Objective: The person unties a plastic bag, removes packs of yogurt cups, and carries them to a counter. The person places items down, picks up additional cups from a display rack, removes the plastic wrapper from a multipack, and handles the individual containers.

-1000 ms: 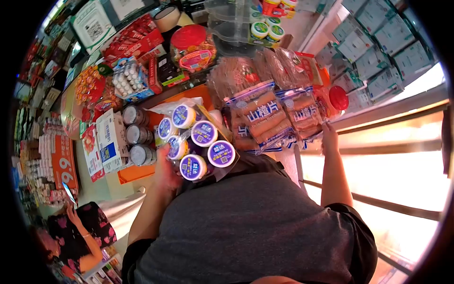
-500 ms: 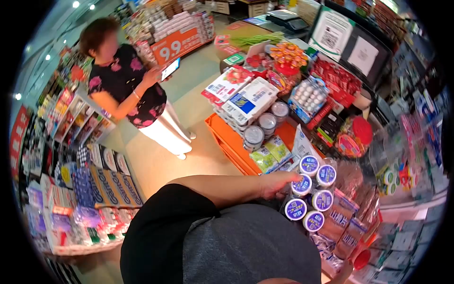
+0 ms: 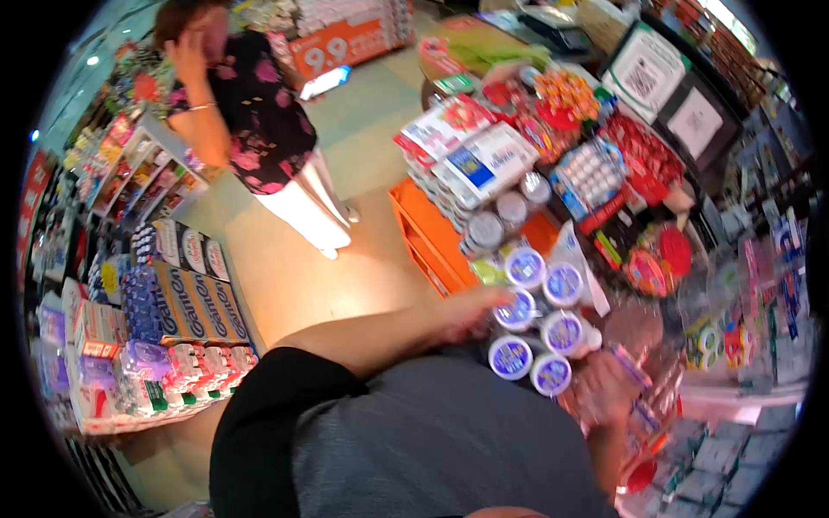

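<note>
A cluster of white tubs (image 3: 562, 331) with round blue-and-white printed lids is held up in front of my torso, above the edge of the counter display. My left hand (image 3: 477, 312) grips the cluster from its left side, thumb over the nearest lids; the other fingers are hidden. My right hand (image 3: 606, 390), smeared by motion, is just right of the tubs, over brown packets in clear wrap (image 3: 635, 326). Whether its fingers touch a tub or packet, I cannot tell.
Carton packs (image 3: 488, 164), grey-lidded cans (image 3: 485, 230) and candy fill the orange stand (image 3: 432, 250). Behind are payment-code signs (image 3: 643, 73). Another person (image 3: 268, 121) stands in the aisle with a phone, one hand raised to the head. Boxed drinks (image 3: 199, 302) stand left.
My left hand has moved the tubs leftward, off the brown packets. My right hand has come up from the bottom edge toward them. The other person has raised a hand to the head.
</note>
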`<act>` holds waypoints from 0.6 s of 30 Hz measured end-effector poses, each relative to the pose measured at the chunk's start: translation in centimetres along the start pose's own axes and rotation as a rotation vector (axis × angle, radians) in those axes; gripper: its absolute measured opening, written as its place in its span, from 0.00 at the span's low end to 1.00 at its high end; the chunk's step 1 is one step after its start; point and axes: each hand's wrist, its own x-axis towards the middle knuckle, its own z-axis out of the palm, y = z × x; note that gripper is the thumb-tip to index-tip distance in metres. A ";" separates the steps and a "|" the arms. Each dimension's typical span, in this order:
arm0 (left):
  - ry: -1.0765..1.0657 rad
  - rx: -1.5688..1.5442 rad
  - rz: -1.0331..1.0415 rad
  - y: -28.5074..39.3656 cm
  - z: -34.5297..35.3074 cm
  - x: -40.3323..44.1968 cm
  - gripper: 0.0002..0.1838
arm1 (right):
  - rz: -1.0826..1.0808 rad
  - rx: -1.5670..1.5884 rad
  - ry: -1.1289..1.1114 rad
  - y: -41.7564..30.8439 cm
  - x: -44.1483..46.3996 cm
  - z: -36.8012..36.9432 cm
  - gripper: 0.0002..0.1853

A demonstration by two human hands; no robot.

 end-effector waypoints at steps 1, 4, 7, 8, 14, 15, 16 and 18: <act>0.008 -0.006 0.006 0.7 -0.1 -1.1 0.36 | 0.035 -0.086 0.033 0.0 1.5 4.9 0.13; 0.016 0.022 0.020 2.8 -1.7 -3.6 0.42 | 0.074 -0.129 -0.025 0.6 5.8 14.2 0.26; 0.011 -0.016 0.145 4.8 -2.5 -5.3 0.37 | 0.238 -0.254 -0.081 0.6 8.9 17.0 0.34; 0.025 -0.021 0.169 5.4 -2.8 -5.9 0.35 | 0.224 -0.248 -0.112 0.7 9.5 18.4 0.34; 0.165 0.033 0.257 9.2 -6.6 -7.6 0.25 | 0.196 -0.292 -0.295 3.3 14.1 22.9 0.29; 0.184 0.065 0.261 10.6 -6.5 -8.1 0.25 | 0.171 -0.288 -0.278 3.4 14.8 24.1 0.28; 0.204 0.098 0.260 11.6 -6.7 -8.4 0.24 | 0.149 -0.281 -0.259 3.4 15.3 25.7 0.26; 0.252 0.082 0.204 13.3 -7.7 -7.8 0.27 | 0.118 -0.192 -0.198 3.9 16.3 27.6 0.24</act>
